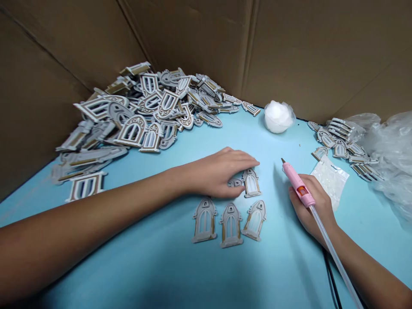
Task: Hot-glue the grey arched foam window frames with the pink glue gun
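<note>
My left hand (222, 174) lies flat-fingered on the blue table, its thumb over a small grey foam piece (234, 183). Whether it grips that piece, I cannot tell. Its fingertips reach just past the top of a grey-and-white arched window cutout (251, 183). Below it, several similar cutouts (231, 225) lie side by side, apart from the hand. My right hand (313, 210) holds a pink hot glue pen (298, 186) with its tip pointing up and away, touching nothing. A clear glue stick (334, 257) runs back from the pen past my wrist.
A large heap of window cutouts (138, 113) fills the back left corner against cardboard walls (193, 38). A white-filled cup (278, 116) stands at the back. A smaller heap (341, 143), a small clear bag (331, 180) and crumpled plastic (391, 150) lie to the right.
</note>
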